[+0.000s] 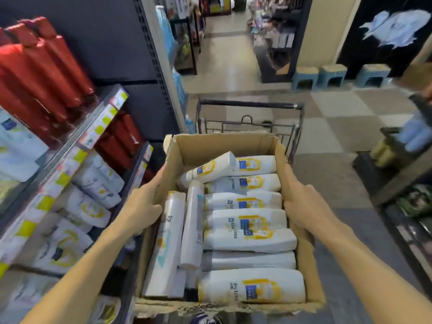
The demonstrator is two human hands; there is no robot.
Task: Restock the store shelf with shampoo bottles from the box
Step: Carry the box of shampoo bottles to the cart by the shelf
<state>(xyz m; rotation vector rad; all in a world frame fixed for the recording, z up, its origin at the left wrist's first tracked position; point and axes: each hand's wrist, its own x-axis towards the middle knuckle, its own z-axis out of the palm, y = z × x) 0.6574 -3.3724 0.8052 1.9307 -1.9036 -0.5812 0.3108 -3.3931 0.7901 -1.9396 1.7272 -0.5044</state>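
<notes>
Left grip: the left hand (142,206) holds the left wall of the cardboard box (301,232), thumb over the rim, the other fingers outside the wall and partly hidden.
Right grip: the right hand (304,206) clamps on the right wall of the box, thumb on the inner side at the rim, fingers outside.
Box: open on top, between both hands, in the middle of the view.
Shampoo bottles (247,220): white with yellow labels, they lie on their sides in the box; a row lies crosswise at the 3 o'clock side, two long ones lie lengthwise at the 9 o'clock side, and one lies tilted on top at 12 o'clock.
Cart (250,105): black wire, just behind the box at 12 o'clock.
Shelf (77,146): at 9 o'clock, with red bottles (46,66) on the upper level and white bottles (93,183) below.
Stools (332,76): blue, far at 1 o'clock on the floor.
</notes>
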